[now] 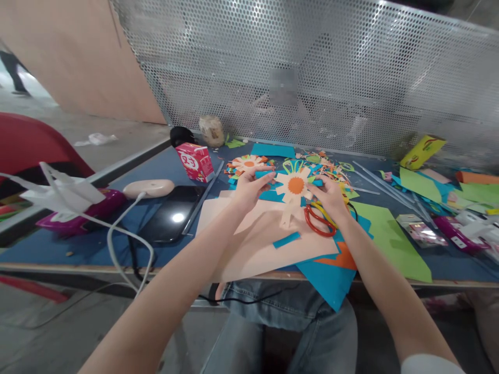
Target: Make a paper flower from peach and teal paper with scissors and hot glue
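The person wears faded blue denim jeans (284, 322) with a stitched waistband and a white short sleeve (427, 364) on the right arm, leaving forearms, left hand (249, 189) and right hand (331, 197) bare.

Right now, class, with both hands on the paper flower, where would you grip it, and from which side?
I would pinch the pale stem strip below the paper flower, coming from the near side. It is flat and free, while the left hand and right hand hold petals on either side.

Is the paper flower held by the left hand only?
No: the left hand and the right hand both grip the paper flower, one at each side.
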The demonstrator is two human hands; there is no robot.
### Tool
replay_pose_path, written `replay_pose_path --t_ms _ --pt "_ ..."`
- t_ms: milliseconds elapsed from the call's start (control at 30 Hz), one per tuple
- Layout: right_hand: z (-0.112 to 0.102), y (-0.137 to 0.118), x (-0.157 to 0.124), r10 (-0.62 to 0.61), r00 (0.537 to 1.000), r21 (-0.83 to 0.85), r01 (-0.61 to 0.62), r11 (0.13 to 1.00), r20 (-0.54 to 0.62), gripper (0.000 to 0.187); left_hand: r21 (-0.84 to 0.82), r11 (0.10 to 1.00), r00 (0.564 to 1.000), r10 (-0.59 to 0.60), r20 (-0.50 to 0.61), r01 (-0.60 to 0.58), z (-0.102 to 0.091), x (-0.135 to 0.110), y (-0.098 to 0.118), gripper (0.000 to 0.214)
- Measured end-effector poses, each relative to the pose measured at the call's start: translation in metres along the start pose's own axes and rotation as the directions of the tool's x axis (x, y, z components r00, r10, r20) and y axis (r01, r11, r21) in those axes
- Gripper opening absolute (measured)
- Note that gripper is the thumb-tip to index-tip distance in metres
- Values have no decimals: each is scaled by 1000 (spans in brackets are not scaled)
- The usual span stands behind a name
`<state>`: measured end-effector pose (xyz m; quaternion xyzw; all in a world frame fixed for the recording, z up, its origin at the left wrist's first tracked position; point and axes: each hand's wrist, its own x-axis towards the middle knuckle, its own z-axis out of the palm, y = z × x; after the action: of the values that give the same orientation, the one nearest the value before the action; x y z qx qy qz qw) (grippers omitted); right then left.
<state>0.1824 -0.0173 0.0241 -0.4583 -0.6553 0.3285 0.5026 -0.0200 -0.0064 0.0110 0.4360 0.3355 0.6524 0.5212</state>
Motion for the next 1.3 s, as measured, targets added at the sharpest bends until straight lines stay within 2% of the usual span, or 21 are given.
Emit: replay_pose_path --t_ms 167,300,400,533,667,767,800,867,900,967,1033,1100,1200,1233,1300 --pt "2 -3 -1 -18 1000 -23 18 1000 -6 23 -81 996 999 -31 -7 30 4 -2 2 36" --pt "3 -3 -2 -51 999 -68 51 996 10 23 -106 994 999 -13 -36 9 5 0 2 39" --pt "3 -2 -3 -70 998 -113 70 991 8 22 7 996 992 85 -88 -85 4 2 1 37" --pt "2 -1 -2 -92 996 -102 92 991 0 23 208 945 945 288 -156 -254 1 3 -2 35" --pt "2 5 1 -2 1000 -14 2 1000 24 36 252 941 946 273 -173 -225 -2 5 -5 33" --pt "1 10 2 10 995 38 -14 999 95 55 282 936 925 283 -254 -209 -9 10 -7 28" --pt "1 12 2 -6 993 7 5 1000 115 57 293 935 910 287 -299 -199 -11 12 -8 27" --pt "-1 12 1 -68 988 -182 93 979 140 52 312 935 881 286 -378 -169 -17 16 -10 27" --pt "-3 11 1 -106 982 -320 151 935 154 46 321 934 872 283 -398 -157 -19 17 -10 28" --pt "-9 8 0 -142 971 -592 230 772 192 34 331 934 873 270 -405 -136 -21 18 -11 29" --pt "-16 4 1 -95 973 -773 224 593 209 23 331 936 889 251 -384 -121 -20 17 -11 28" --pt "-22 0 3 -37 990 -880 140 454 139 19 333 936 905 235 -356 -113 -19 16 -11 26" --pt "-29 -1 3 -6 997 -949 -68 308 -73 25 380 916 910 261 -323 -128 -17 15 -13 26" --pt "-31 -1 3 26 987 -950 -161 268 -160 30 403 906 913 268 -308 -129 -17 14 -14 26" --pt "-33 2 3 134 938 -917 -343 203 -321 45 444 887 924 268 -272 -126 -18 14 -17 24"
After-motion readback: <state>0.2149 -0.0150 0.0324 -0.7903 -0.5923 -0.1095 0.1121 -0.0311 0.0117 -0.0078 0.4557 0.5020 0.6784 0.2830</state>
